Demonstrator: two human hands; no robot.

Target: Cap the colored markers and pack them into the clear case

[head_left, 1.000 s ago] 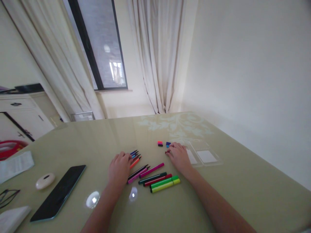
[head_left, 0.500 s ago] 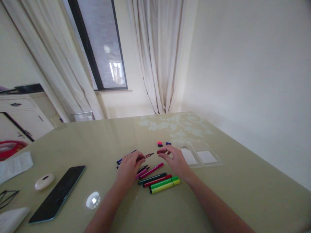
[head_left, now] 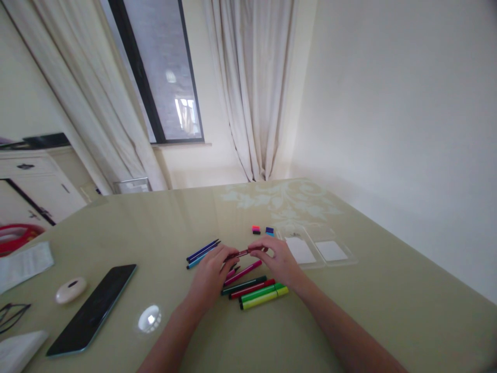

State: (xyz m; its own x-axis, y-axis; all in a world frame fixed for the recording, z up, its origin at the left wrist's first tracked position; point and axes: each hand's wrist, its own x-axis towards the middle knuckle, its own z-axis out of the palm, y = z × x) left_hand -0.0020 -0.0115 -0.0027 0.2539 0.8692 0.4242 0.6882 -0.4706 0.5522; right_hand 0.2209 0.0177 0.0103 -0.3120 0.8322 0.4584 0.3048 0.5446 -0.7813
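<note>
Both hands closed on one thing. Left hand (head_left: 213, 267): thumb and fingers clamped around the barrel of a brown marker (head_left: 243, 253), left of the clear case (head_left: 351, 260). Right hand (head_left: 276, 257): fingertips together on a small brown cap (head_left: 256, 248) at the marker's tip end, between the left hand and the case. Marker lies roughly level, bridging the two grips, a short stretch of barrel bare between them; rear end hidden by the left hand. Cap and marker look joined; cannot tell whether the cap is fully seated.

Change from half a second ago: bare dark tip then showed, with a gap between it and the cap; gap now gone, tip out of sight. Right hand little moved; left hand slightly nearer the case. Light blue cap (head_left: 269, 234), just left of the case, now peeks out above the right hand, where it was covered. Blue markers (head_left: 202, 250), farther left of the case, lie more exposed.

No shift seen in the dark green marker (head_left: 243, 286), red marker (head_left: 251, 290), green marker (head_left: 256, 293) or yellow marker (head_left: 264, 298), all left of the case and nearer the wearer. Phone (head_left: 93, 308) well left of the case, likewise unmoved.
</note>
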